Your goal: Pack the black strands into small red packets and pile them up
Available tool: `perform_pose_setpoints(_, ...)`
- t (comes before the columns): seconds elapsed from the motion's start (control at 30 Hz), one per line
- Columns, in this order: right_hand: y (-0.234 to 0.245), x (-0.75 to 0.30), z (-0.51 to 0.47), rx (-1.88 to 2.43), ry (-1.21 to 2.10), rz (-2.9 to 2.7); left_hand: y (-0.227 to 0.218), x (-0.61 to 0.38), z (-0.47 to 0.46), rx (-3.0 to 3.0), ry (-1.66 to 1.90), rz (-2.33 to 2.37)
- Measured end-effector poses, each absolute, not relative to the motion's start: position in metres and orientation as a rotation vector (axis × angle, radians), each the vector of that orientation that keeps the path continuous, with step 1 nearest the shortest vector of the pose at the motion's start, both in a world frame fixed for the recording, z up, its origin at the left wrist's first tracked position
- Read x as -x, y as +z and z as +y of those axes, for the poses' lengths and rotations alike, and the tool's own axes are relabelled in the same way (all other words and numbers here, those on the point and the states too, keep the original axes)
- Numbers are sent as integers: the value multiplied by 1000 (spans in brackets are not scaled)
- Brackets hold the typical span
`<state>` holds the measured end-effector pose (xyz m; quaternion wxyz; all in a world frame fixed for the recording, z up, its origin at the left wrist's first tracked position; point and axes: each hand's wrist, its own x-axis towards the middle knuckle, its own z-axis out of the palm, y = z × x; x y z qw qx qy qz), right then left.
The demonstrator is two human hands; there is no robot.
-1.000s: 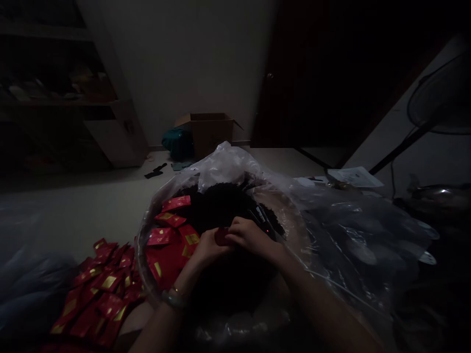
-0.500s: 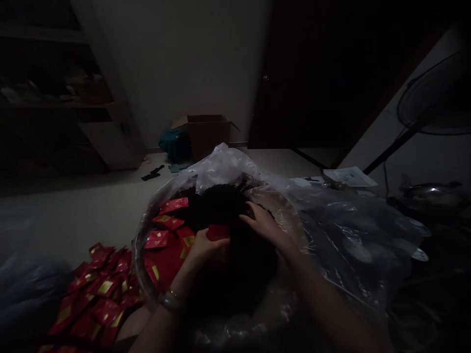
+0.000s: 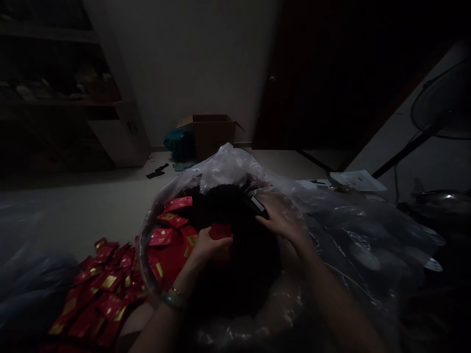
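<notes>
My left hand (image 3: 206,246) is closed on a small red packet (image 3: 221,231), held upright over a dark loose heap (image 3: 221,196), which looks like dry leaf. In my right hand (image 3: 278,223) is a black object with a pale rectangular strip (image 3: 257,204); its fingers curl round the far side, partly hidden. The heap fills a round container lined with clear plastic (image 3: 149,225). Along the container's left side lie several red packets with gold patches (image 3: 164,236). Shadow hides the lower part of the held packet.
More red packets (image 3: 110,294) are piled at the lower left, outside the container. Clear plastic sheeting (image 3: 360,240) spreads to the right. An open cardboard box (image 3: 215,135) and a teal bundle (image 3: 179,143) stand by the wall. A fan (image 3: 441,103) stands at the right.
My right hand has shifted slightly right and turned, and the black object with the pale strip now shows in it. My left hand keeps the red packet almost in place. The view has swung slightly left.
</notes>
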<state>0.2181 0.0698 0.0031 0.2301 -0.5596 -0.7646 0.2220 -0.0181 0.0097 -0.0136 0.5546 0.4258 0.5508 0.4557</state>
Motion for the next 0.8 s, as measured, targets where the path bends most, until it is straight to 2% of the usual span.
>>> perform_pose_setpoints(0.23,43,-185,33,1227,922,-2253,-16,12,8,-1082,1014,1230)
perform_pose_setpoints(0.4,45,-164,20,1173,876,-2424,-20,10,7,-1141,1023,1108)
perform_pose_setpoints(0.8,38,-162,22,1346,721,-2351,-20,14,9,-1215,995,1178)
